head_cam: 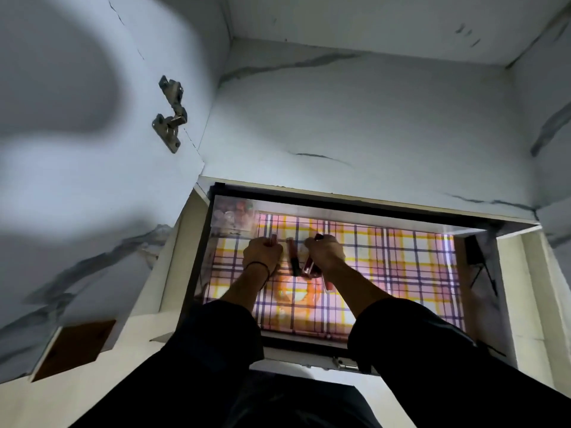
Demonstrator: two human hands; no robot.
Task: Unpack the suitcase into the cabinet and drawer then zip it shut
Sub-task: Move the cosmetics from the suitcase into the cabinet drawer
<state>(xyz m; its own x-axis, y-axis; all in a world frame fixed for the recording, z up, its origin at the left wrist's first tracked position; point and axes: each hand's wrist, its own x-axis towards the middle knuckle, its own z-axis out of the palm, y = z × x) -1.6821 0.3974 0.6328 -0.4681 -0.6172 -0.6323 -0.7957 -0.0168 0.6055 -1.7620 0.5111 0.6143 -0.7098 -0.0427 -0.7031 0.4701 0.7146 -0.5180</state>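
The white cabinet [370,125] has grey streaks like marble on its walls. Its door [77,180] stands open on the left, and a brown square [74,347] shows near the door's lower end. At the bottom of the cabinet the drawer [506,273] is pulled out toward the person. A checked paper [401,264] in pink, yellow and purple covers the drawer floor.

Two arms in dark sleeves [216,329] reach down into the drawer. Both hands are over the left half of the paper, near each other but apart.

The left hand [262,251] has its fingers curled tight round a red tube [272,239], which pokes out at the top of the fist. The right hand [324,251] is closed round a few tubes [309,268]. Their ends stick out below the fist and lean down toward the paper.

A dark tube [292,256] sits between the two hands. It is hard to tell if a hand touches it.

A clear box [231,216] with small blurry things inside is in the far left corner of the drawer.

A metal hinge [170,114] is on the door. A thin black band [258,267] goes round the left wrist.
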